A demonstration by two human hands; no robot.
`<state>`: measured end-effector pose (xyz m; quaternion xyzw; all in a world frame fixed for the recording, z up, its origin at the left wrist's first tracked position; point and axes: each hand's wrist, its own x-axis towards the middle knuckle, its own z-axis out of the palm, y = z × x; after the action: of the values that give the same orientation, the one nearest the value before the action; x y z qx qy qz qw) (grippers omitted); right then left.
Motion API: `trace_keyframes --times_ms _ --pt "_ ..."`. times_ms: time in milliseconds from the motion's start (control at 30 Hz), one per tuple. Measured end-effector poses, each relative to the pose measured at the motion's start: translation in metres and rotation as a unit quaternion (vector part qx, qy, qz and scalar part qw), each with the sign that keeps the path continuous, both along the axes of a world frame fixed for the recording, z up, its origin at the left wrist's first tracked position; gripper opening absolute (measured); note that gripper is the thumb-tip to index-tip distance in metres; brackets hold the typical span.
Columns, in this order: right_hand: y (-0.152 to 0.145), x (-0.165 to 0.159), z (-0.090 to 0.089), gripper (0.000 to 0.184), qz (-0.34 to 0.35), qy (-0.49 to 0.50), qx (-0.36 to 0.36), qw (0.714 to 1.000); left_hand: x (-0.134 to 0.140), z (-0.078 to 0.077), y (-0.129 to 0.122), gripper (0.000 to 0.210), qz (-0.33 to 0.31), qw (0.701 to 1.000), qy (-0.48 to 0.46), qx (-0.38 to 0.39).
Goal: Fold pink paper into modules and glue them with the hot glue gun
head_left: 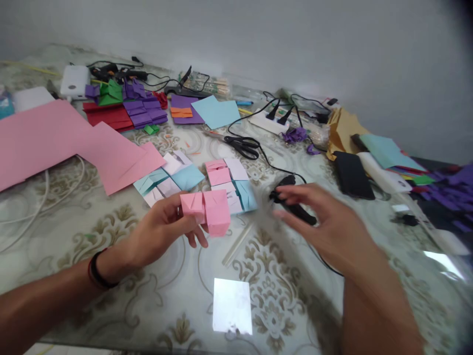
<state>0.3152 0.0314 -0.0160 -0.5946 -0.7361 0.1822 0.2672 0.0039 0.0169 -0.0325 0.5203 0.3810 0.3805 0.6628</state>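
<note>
L hand (pixel 157 231): you've got it closed on the pink folded paper piece (pixel 217 214), thumb in front, other fingers behind & below; piece is held up over the desk (pixel 173 305), approx. mid-view. Dark wristband (pixel 96 271) on same arm. R hand (pixel 332 224): yours is open, thumb & fingers parted, at the blk corded tool (pixel 301 213) (looks like a glue gun); hand blurred, so can't tell if you're touching it. Between your hands, a translucent stick (pixel 237 245) lies flat. Just beyond the pink piece: two groups of folded paper, L grp. (pixel 186 175) in blue & white, R grp. (pixel 242 195) in pink, white & blue. Farther out, blk-handled scissors (pixel 242 144), then a white power strip (pixel 269 121) w/ two blk plugs in it. To your L, large pink sheets (pixel 40 135), overlapping; behind them, a red folded stack (pixel 107 116) next to purple folded paper (pixel 146 112). Back ctr., light blue sheets (pixel 218 112). To your R, a flat blk rectangular item (pixel 353 175), w/ more purple paper (pixel 453 190) near the far R edge.
</note>
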Motion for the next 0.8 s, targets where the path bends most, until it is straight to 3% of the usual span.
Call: trace_keyframes --times_ms 133,233,467,800 --pt "-0.023 -0.059 0.002 0.021 0.126 0.150 -0.182 0.964 0.006 -0.002 -0.005 0.011 -0.035 0.997 -0.031 -0.068" --pt "-0.031 -0.077 -0.006 0.018 0.132 0.225 -0.248 0.933 0.008 -0.002 -0.008 0.010 -0.053 0.994 -0.033 -0.088" --pt "-0.036 -0.076 -0.015 0.025 0.112 0.311 -0.288 0.899 0.008 -0.002 -0.010 0.008 -0.073 0.994 -0.011 -0.086" --pt "-0.039 -0.086 -0.021 0.028 0.074 0.351 -0.316 0.878 0.009 -0.005 -0.011 0.007 -0.071 0.994 0.010 -0.084"
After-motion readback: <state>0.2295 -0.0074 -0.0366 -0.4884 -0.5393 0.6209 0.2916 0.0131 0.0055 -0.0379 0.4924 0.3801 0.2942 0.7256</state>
